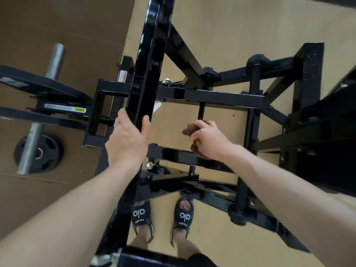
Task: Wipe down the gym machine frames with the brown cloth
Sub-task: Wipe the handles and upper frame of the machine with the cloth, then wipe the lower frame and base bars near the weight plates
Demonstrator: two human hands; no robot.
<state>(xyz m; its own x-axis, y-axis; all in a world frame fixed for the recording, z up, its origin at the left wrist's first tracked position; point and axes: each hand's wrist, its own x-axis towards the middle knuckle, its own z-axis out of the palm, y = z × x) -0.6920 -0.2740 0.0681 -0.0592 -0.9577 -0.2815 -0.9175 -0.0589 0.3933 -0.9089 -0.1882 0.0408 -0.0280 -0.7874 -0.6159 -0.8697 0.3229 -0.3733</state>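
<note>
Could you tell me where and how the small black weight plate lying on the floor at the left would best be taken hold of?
The weight plate lies flat on the floor beneath the steel sleeve bar, which crosses over its left part. Its cut-out grip holes face up, so I would probably hook fingers into a right-hand hole, coming from above and from the right, clear of the bar.

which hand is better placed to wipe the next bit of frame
Right. The right hand already grips the brown cloth beside the crossbar; the left hand grips the tall black beam, with no cloth.
</note>
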